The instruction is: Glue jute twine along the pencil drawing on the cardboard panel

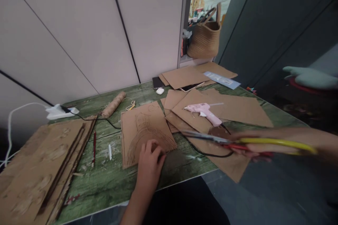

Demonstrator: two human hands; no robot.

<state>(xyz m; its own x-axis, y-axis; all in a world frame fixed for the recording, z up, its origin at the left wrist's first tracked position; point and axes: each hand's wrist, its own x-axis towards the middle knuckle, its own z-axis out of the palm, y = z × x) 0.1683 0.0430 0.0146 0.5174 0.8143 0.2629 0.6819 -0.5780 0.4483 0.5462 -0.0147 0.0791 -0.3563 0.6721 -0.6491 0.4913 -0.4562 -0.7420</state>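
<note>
My left hand (149, 161) rests on a cardboard piece (144, 130) with drawn curved lines and a torn corrugated patch, fingers curled against its near edge on the green table (105, 179). My right hand (253, 146), smeared by motion, comes in from the right holding scissors (211, 137) with red and yellow handles, the blades pointing left over the table. A pink glue gun (204, 111) lies on cardboard sheets just beyond the scissors, its black cord trailing toward the table's front edge.
Stacked cardboard sheets (39, 168) fill the near left. A red pencil (94, 146), a twine roll (114, 104), a white power strip (59, 111), a phone (157, 82) and more cardboard (227, 107) lie around. A woven basket (205, 38) stands behind.
</note>
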